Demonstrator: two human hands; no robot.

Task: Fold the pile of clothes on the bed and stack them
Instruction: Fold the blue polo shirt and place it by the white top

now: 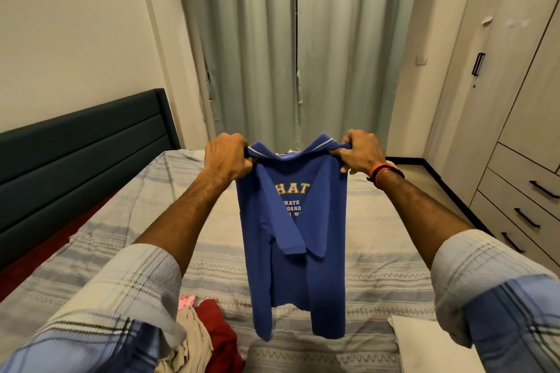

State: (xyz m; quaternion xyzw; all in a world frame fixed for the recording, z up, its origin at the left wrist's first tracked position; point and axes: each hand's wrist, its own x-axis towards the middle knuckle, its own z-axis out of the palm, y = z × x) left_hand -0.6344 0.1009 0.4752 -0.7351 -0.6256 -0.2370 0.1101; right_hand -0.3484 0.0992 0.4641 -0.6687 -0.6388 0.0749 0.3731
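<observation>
Bed (378, 254): striped grey and beige cover, fills the lower half of the frame. Dark upholstered headboard (78, 157) at left.

Curtains (288, 45): pale, drawn, upper centre. Wardrobe (515, 106) with drawers and dark handles at right.

Pile of clothes (206, 333): bottom edge, left of centre, on the bed; red, beige and pink pieces show, partly hidden behind the left sleeve. A white folded piece (424, 342) lies on the bed at lower right.

Blue shirt (297, 251): centre of frame, hanging in the air above the bed, folded lengthwise with a sleeve turned in; yellow and white lettering partly readable.

Left hand (227, 157): arm stretched forward, fingers curled tight round the shirt's upper left corner.

Right hand (360, 151): arm stretched forward, fingers pinching the upper right corner; red and black bands (385, 172) on the wrist.

Both sleeves are plaid and rolled up the forearm.
</observation>
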